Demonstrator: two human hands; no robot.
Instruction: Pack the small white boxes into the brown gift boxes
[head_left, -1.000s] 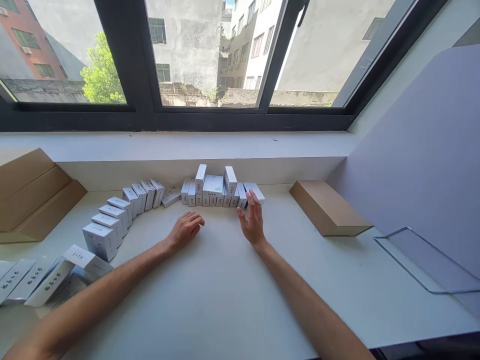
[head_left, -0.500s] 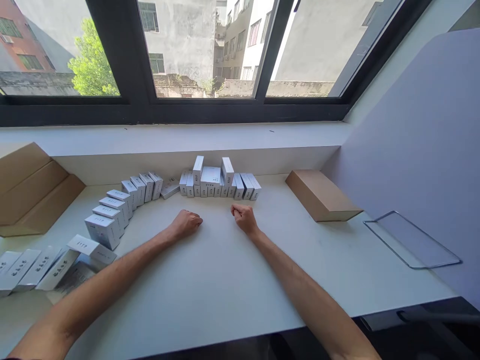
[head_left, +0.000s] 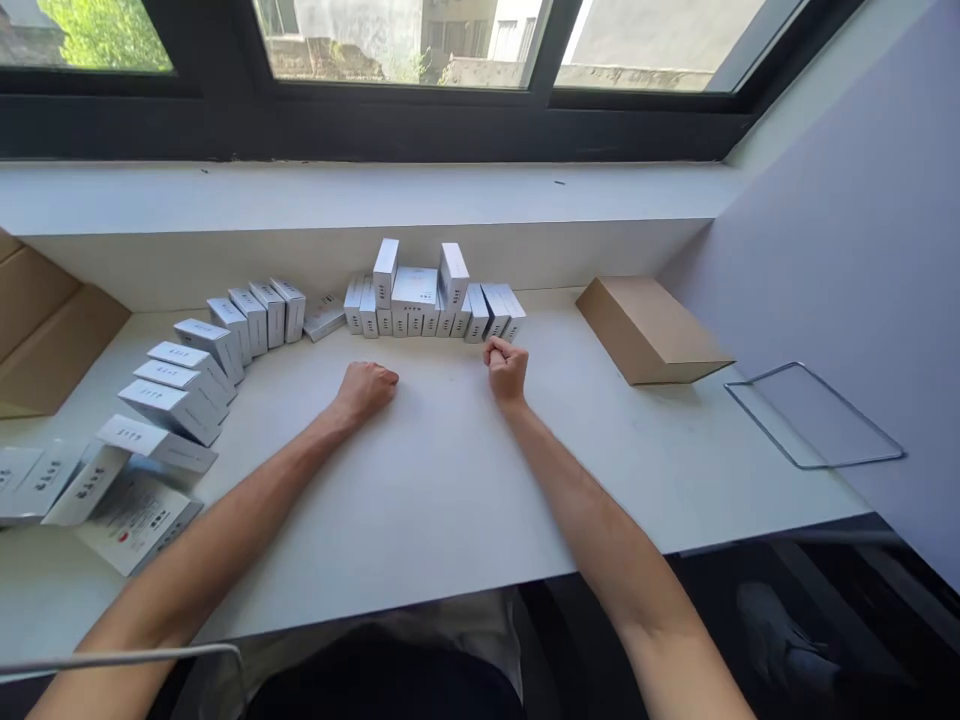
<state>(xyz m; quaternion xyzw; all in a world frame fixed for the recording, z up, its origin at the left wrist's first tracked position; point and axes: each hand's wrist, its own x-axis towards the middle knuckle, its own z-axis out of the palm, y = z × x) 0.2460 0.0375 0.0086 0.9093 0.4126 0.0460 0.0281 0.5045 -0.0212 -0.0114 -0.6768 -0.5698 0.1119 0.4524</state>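
My left hand [head_left: 366,390] rests on the white table in a fist, with nothing showing in its fingers. Raised at the wrist, my right hand [head_left: 508,370] is also closed, just in front of the right end of a row of small white boxes [head_left: 430,322]. Two boxes stand on end on that row, with a wider box [head_left: 415,287] between them. One box [head_left: 324,316] lies tilted left of the row. From there a curved line of leaning white boxes [head_left: 217,345] runs toward my left forearm, ending by a box [head_left: 142,515] lying flat.
An open brown carton [head_left: 52,350] stands at the far left. Toward the right lies a closed brown cardboard box [head_left: 652,330], with a thin metal wire frame [head_left: 814,465] beside it near the partition [head_left: 840,250]. Behind the table runs the window sill [head_left: 450,195].
The view has tilted down, bringing the table's front edge and my lap into sight. My right fist has moved slightly right and turned upward. The left fist stays closed near its place.
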